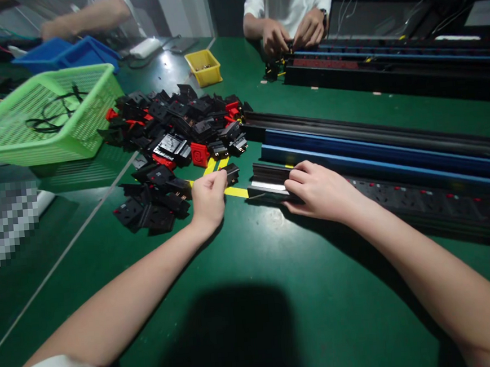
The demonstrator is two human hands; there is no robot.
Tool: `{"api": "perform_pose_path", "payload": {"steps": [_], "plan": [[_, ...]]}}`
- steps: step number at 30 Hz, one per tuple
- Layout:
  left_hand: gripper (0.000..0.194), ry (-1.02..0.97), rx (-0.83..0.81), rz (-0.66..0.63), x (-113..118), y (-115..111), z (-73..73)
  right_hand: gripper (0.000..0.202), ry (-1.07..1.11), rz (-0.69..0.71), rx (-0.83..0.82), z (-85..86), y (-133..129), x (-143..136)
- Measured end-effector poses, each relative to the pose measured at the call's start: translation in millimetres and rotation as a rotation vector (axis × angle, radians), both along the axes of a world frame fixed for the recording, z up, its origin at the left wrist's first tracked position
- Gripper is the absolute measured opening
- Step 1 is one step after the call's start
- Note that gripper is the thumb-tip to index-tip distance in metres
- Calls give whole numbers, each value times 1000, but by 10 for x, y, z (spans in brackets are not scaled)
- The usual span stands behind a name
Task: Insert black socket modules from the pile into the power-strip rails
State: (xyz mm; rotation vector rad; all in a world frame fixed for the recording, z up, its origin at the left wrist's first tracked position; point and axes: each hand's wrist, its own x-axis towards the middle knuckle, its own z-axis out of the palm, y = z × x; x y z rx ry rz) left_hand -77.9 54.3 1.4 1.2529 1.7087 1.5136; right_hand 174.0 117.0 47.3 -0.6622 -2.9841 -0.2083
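Note:
My left hand (210, 202) is closed in a pinch on a small black socket module (231, 175), which pokes out past the fingertips. A short gap separates it from the end of a long black channel rail (266, 192). Around that rail, close to its near end, my right hand (320, 192) is wrapped, thumb on the near side. Further right, a row of black socket modules (420, 199) with small red parts sits in the rail. Left of and beyond my left hand lies a heap of loose black modules (180, 118), with a red module (200, 154) among them.
Blue rails (353, 158) and another black rail (308, 121) lie behind mine. At left stand a green basket (91, 113) with black cables and blue bins (90, 51). A yellow tray (204, 68) holds small parts. Across the table, a co-worker's hands (293, 35) work at another rail.

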Motion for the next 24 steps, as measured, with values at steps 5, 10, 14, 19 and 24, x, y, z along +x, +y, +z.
{"api": "perform_pose_path", "payload": {"steps": [5,10,14,19,24], "plan": [[22,-11,150,176,-1,40,13,25,-3,-5,1,18,-11,-1],[31,179,-26,95,-31,98,-80,25,-10,-20,-4,20,-21,-10],[40,512,-162,-34,-32,82,-127,25,-11,-17,-5,5,-22,-13],[50,698,-180,-90,-17,69,-124,27,-13,-16,0,4,-24,-14],[67,669,-186,-82,-18,82,-139,27,-16,-20,2,1,-26,-16]]}}
